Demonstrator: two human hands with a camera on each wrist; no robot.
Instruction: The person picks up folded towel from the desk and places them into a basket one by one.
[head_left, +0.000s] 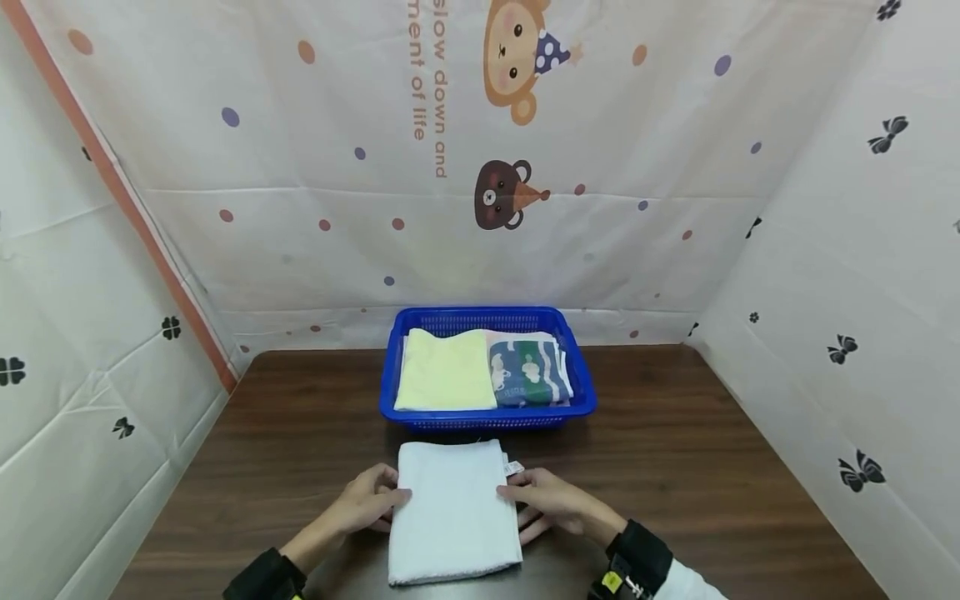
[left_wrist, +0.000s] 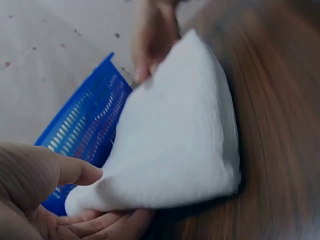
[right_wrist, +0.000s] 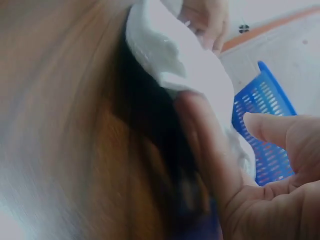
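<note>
A folded white towel (head_left: 453, 512), with a small tag (head_left: 513, 467) at its upper right side, is held between both hands in front of the basket. The left hand (head_left: 367, 500) grips its left side, thumb over the top and fingers underneath, as the left wrist view shows with the towel (left_wrist: 165, 135) lifted at an angle. Gripping the opposite side is the right hand (head_left: 551, 502); in the right wrist view its index finger (right_wrist: 210, 135) runs along the towel's underside and its thumb (right_wrist: 270, 129) is on the upper side.
Just beyond the towel stands a blue plastic basket (head_left: 582, 398), holding a folded yellow cloth (head_left: 446, 372) on the left and a patterned blue-green cloth (head_left: 528, 372) on the right. The dark wooden table (head_left: 675, 450) is bordered by printed white curtains (head_left: 300, 258).
</note>
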